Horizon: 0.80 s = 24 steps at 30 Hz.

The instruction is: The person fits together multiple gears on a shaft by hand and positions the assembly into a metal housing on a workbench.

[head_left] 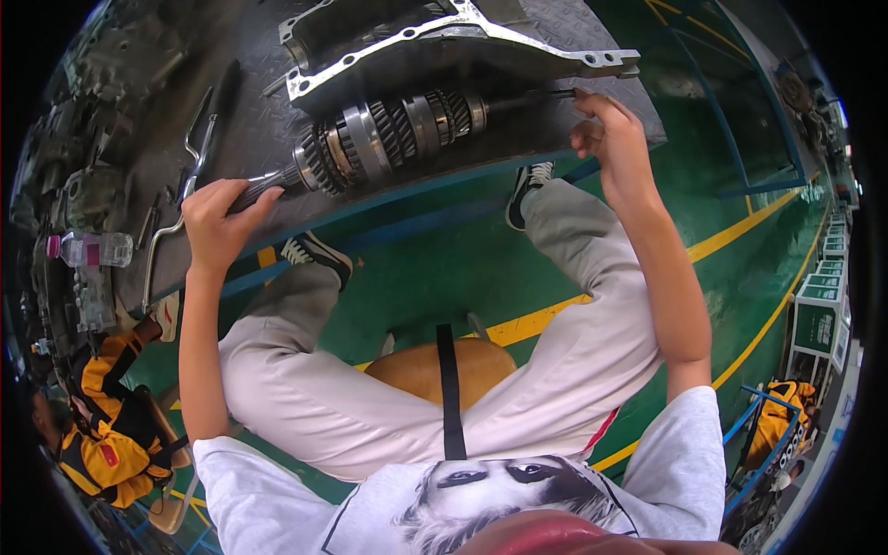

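Saw, well left of the fingers of the left hand (pixel 219 218), a clear bottle (pixel 104 249) with a pink cap, tipped on its side. Saw, just left of those fingers and bending nearer the body, a curved silver rod (pixel 149 268). Found the left fingers wrapped round the splined end of a gear shaft (pixel 370 139), with thumb laid along the metal. Found the shaft itself stretched between left and right fingers, over the near edge of the desk (pixel 254 139); could not tell whether lifted or resting. Noted, beyond the shaft and between both sets of fingers, a pale metal housing (pixel 474 22) with bolt holes. Found the right hand (pixel 618 150) at the shaft's slim right end, fingers curled, at or very near the tip; could not tell whether pinching or merely touching.

Judged a roll off the near edge the chief danger, from a loose right hold and the weight of the gears. Could also drop at one end, from uneven lifting, and trap the left fingers. Could chip teeth on the housing, from being pushed outward.
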### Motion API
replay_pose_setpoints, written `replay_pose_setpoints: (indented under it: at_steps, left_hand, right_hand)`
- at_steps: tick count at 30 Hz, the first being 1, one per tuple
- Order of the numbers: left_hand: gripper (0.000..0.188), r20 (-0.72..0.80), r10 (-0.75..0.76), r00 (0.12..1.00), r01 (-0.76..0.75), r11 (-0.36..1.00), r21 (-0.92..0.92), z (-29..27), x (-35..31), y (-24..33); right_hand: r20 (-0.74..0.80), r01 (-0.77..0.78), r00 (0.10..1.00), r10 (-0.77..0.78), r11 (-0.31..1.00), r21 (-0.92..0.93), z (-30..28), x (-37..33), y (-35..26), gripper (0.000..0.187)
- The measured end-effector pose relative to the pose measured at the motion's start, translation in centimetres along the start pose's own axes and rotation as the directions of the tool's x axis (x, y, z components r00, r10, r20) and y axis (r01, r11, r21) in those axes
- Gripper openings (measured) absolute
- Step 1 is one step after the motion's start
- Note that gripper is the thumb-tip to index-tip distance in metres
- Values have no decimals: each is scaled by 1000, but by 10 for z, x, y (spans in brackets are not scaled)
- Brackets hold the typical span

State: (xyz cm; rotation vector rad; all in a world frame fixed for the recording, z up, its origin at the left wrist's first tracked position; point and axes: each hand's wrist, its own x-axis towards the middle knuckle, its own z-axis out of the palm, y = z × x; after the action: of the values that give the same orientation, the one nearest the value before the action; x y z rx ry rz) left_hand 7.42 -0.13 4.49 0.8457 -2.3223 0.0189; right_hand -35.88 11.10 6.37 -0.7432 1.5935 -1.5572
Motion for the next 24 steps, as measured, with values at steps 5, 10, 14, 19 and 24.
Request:
replay_pose_setpoints:
  at_steps: [5, 10, 14, 19, 24]
  left_hand:
    - [28, -15, 39, 999, -38, 999, 27, 0, 1, -2]
    - [29, -27, 32, 999, -31, 998, 48, 1, 0, 0]
    - [29, -40, 36, 999, -34, 998, 49, 1, 1, 0]
    - [29, -12, -6, 1000, 7, 1000, 24, 2, -2, 0]
    - [28, 10, -15, 1000, 14, 998, 63, 2, -1, -1]
  right_hand:
    - [-3, 24, 1000, -25, 999, -30, -3, 0, 0, 25]
    - [-4, -15, 1000, 14, 998, -68, -7, 6, 5, 28]
    - [3, -23, 1000, 23, 997, -76, -9, 5, 7, 31]
    - [7, 9, 1000, -8, 997, -79, -8, -1, 3, 32]
    - [31, 5, 1000, -1, 992, -125, -6, 2, 6, 31]
